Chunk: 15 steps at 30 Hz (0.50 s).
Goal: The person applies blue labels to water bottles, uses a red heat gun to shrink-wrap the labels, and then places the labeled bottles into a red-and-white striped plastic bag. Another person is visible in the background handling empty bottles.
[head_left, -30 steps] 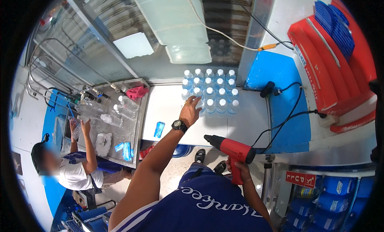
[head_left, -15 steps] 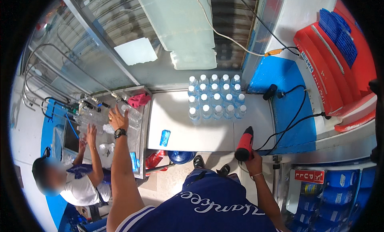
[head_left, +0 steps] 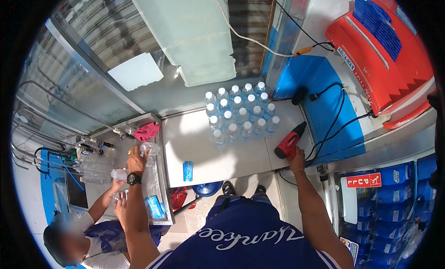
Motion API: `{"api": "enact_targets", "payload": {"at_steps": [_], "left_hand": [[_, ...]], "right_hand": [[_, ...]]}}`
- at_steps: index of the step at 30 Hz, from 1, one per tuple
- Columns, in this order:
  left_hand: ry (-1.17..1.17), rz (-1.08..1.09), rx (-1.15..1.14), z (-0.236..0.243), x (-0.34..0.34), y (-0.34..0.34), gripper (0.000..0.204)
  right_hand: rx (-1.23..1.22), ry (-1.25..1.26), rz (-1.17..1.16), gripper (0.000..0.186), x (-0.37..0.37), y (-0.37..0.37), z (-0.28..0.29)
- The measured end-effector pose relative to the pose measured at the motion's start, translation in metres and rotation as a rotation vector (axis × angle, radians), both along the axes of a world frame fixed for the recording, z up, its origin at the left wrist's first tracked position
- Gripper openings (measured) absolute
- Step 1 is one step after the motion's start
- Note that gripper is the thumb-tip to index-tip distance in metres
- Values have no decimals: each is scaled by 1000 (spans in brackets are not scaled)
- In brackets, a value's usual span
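My left hand [head_left: 136, 160] is closed round a clear plastic bottle [head_left: 151, 149] over the metal sink at the left. My right hand [head_left: 297, 160] grips a red and black heat gun [head_left: 287, 144] by its handle, near the right front of the white counter. Its black nozzle points to the far right. Between my hands, capped water bottles [head_left: 242, 115] stand upright in close rows with white caps. Nearer the front edge lies a small stack of blue labels [head_left: 187, 170].
A co-worker at the left has a clear bottle [head_left: 119, 174] in hand, close to my left wrist. The metal sink [head_left: 166, 195] has a pink cloth [head_left: 147, 131] and blue packets [head_left: 155, 208]. Black cables [head_left: 328, 123] hang at the right, near a blue-and-white wall.
My left hand has closed round the clear bottle and drawn nearer to me. The heat gun has turned, its nozzle swinging rightward. The co-worker's hands have come closer to my left arm.
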<state>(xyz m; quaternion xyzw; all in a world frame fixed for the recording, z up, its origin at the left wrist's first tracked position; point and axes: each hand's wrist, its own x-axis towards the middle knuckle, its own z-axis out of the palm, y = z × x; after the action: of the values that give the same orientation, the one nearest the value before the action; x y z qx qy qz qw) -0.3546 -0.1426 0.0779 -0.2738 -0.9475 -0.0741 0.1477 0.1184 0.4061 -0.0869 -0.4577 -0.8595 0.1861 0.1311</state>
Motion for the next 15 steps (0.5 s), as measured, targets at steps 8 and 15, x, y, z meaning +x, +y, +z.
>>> {"api": "enact_targets", "payload": {"at_steps": [8, 15], "left_hand": [[-57, -456, 168, 34, 118, 113, 41], [-241, -648, 211, -2, 183, 219, 43]], "right_hand": [[35, 30, -89, 72, -13, -8, 16], [203, 282, 96, 78, -2, -78, 61]]}}
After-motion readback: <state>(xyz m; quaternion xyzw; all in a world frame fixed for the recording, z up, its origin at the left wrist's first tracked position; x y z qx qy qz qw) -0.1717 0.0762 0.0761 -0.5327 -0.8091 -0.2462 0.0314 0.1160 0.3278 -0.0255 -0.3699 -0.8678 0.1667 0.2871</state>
